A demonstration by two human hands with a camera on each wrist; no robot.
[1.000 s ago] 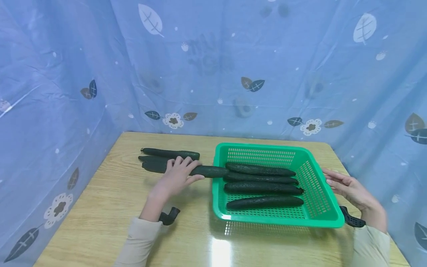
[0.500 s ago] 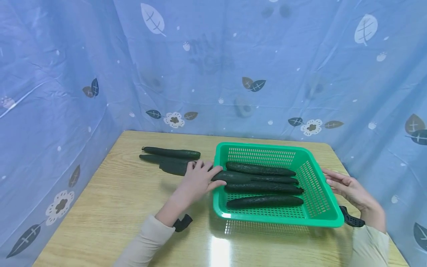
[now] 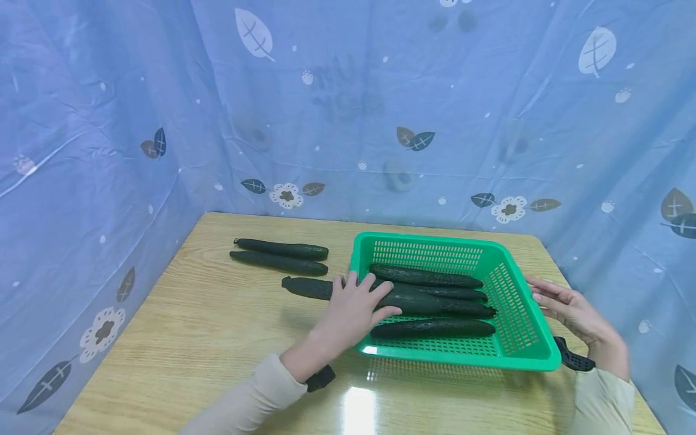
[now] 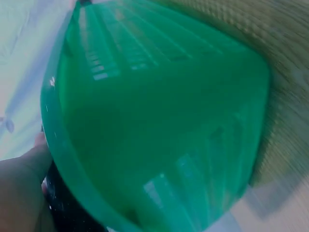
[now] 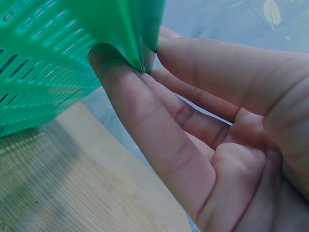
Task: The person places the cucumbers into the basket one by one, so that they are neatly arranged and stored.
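Note:
A long dark green cucumber [image 3: 307, 288] is gripped from above by my left hand [image 3: 354, 309], over the left rim of a green plastic basket [image 3: 435, 360]. One end of that cucumber sticks out to the left, and the other reaches over the cucumbers inside. Several cucumbers [image 3: 435, 328] lie side by side in the basket. At the basket's right side, my right hand [image 3: 577, 311] pinches the rim between thumb and fingers [image 5: 145, 116]. The left wrist view is mostly filled by the basket's outer wall [image 4: 159, 121], with the dark cucumber [image 4: 67, 208] beside part of the hand.
Two more cucumbers, an upper one [image 3: 283, 249] and a lower one [image 3: 278, 262], lie on the wooden table [image 3: 179, 338] left of the basket. A blue patterned curtain [image 3: 337, 121] hangs behind the table and along both sides.
My left hand has moved right with the cucumber, from beside the two table cucumbers to over the basket's left rim. My right hand stays at the rim.

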